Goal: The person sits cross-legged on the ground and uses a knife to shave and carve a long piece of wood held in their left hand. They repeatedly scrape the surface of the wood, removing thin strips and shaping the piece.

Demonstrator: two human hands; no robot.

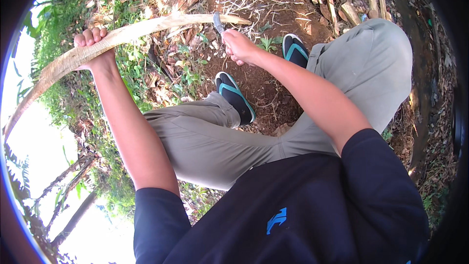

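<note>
A long, pale strip of wood point(141, 28) with a rough, fibrous surface stretches from the far left to the upper middle, bent in the fisheye view. My left hand point(95, 49) grips it from beneath, fingers curled over its far edge. My right hand point(239, 47) is closed round the handle of a knife, mostly hidden in the fist. The knife's short grey blade point(218, 21) lies across the strip near its tapered right end, and seems to touch it.
Split wood pieces point(351, 13) lie at the upper right. My feet in black and teal flip-flops point(236, 95) stand on brown soil point(273, 88) below the strip. Dry leaves, shavings and small green plants point(267, 44) cover the ground around. Green bushes point(63, 24) grow at the left.
</note>
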